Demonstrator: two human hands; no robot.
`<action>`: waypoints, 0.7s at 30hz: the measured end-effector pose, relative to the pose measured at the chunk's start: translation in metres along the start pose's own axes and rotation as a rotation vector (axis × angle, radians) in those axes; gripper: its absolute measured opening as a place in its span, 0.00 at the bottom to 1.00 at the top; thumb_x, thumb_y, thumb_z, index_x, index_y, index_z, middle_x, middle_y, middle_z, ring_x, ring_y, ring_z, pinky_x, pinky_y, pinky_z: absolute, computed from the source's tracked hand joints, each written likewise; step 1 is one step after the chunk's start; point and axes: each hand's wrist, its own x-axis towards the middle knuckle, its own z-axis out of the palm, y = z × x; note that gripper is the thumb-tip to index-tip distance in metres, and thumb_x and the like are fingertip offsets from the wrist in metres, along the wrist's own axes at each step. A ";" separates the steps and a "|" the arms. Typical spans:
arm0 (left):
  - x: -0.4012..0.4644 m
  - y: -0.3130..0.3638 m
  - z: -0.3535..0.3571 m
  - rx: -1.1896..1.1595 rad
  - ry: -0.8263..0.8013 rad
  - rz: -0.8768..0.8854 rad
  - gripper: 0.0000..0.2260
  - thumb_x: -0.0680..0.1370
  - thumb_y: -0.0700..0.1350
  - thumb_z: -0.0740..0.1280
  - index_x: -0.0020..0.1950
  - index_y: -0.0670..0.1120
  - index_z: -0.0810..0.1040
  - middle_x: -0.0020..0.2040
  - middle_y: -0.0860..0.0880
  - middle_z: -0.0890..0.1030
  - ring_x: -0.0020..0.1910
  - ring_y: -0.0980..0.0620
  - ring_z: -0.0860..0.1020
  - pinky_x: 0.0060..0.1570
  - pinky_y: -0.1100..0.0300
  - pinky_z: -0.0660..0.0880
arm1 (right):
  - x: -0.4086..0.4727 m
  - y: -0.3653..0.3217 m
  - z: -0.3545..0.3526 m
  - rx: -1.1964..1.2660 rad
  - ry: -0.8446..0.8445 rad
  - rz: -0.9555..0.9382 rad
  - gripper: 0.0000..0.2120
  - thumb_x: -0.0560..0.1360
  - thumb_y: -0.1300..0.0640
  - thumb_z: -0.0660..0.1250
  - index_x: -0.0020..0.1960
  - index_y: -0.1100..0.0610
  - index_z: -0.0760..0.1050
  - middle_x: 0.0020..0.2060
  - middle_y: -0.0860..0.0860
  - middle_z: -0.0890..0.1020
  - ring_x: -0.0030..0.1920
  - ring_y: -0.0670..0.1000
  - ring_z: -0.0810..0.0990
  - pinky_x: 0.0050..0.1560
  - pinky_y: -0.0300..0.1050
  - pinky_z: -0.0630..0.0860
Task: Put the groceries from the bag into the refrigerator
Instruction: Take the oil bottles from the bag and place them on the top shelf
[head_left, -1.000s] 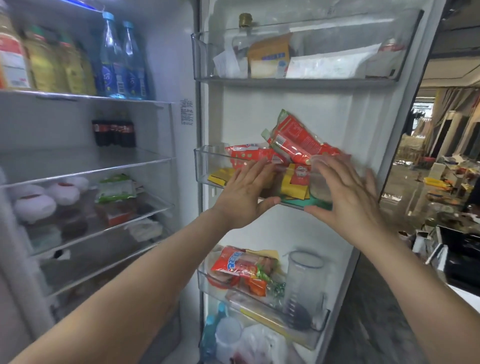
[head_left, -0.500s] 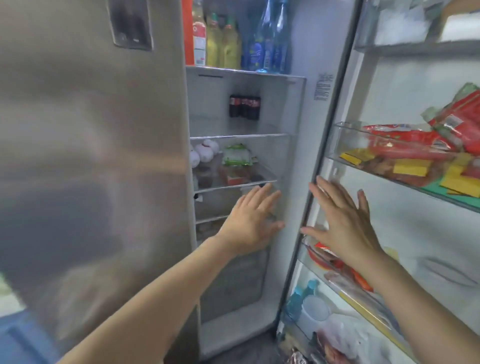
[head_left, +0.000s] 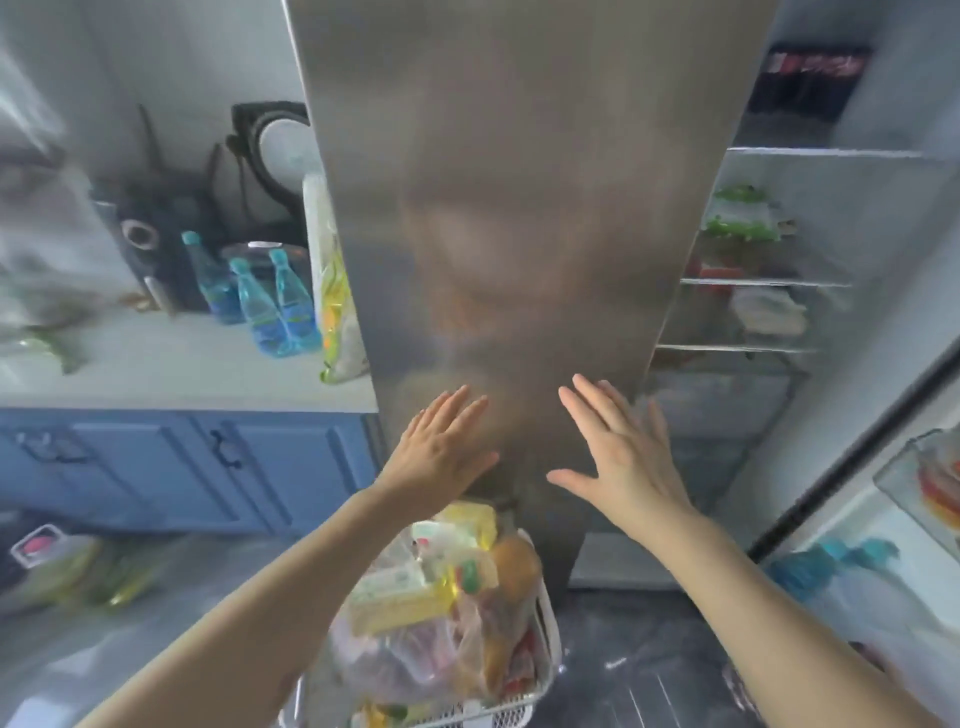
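A clear plastic bag of groceries (head_left: 436, 613) sits in a white basket (head_left: 545, 670) on the floor, below and between my arms. It holds yellow packets and a brown item. My left hand (head_left: 441, 449) and my right hand (head_left: 623, 457) hover above it, both empty with fingers spread, in front of the closed steel fridge door (head_left: 519, 208). To the right, the open fridge compartment (head_left: 769, 291) shows glass shelves with green packets and dark cola bottles. Its open door (head_left: 914, 488) shows bins at far right.
A white counter (head_left: 171, 358) over blue cabinets stands at left, with blue water bottles (head_left: 270, 306), a yellow-and-white bag (head_left: 332, 275) and a dark appliance (head_left: 156, 244). Blurred items lie on the floor at lower left. The floor is dark marble.
My view swung left and down, from the door bins to the steel door and the basket. Both hands came away from the fridge shelves and now hang empty above the bag.
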 end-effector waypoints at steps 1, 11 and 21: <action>-0.015 -0.017 0.003 0.002 -0.016 -0.036 0.30 0.78 0.65 0.52 0.77 0.56 0.49 0.79 0.53 0.47 0.77 0.51 0.44 0.76 0.50 0.46 | 0.001 -0.016 0.014 0.025 -0.032 -0.022 0.43 0.71 0.38 0.69 0.78 0.48 0.52 0.78 0.45 0.52 0.77 0.50 0.50 0.73 0.66 0.49; -0.126 -0.111 0.055 -0.007 -0.179 -0.332 0.43 0.66 0.77 0.36 0.77 0.59 0.44 0.78 0.55 0.44 0.77 0.53 0.42 0.75 0.52 0.44 | -0.019 -0.102 0.122 0.126 -0.320 -0.156 0.43 0.73 0.38 0.66 0.78 0.46 0.46 0.78 0.43 0.47 0.78 0.48 0.47 0.74 0.61 0.44; -0.110 -0.082 0.120 -0.001 -0.237 -0.331 0.25 0.79 0.60 0.57 0.75 0.56 0.61 0.78 0.54 0.50 0.77 0.52 0.43 0.75 0.51 0.45 | -0.034 -0.085 0.183 0.079 -0.499 -0.145 0.38 0.76 0.46 0.66 0.77 0.44 0.46 0.78 0.42 0.49 0.77 0.49 0.49 0.72 0.61 0.50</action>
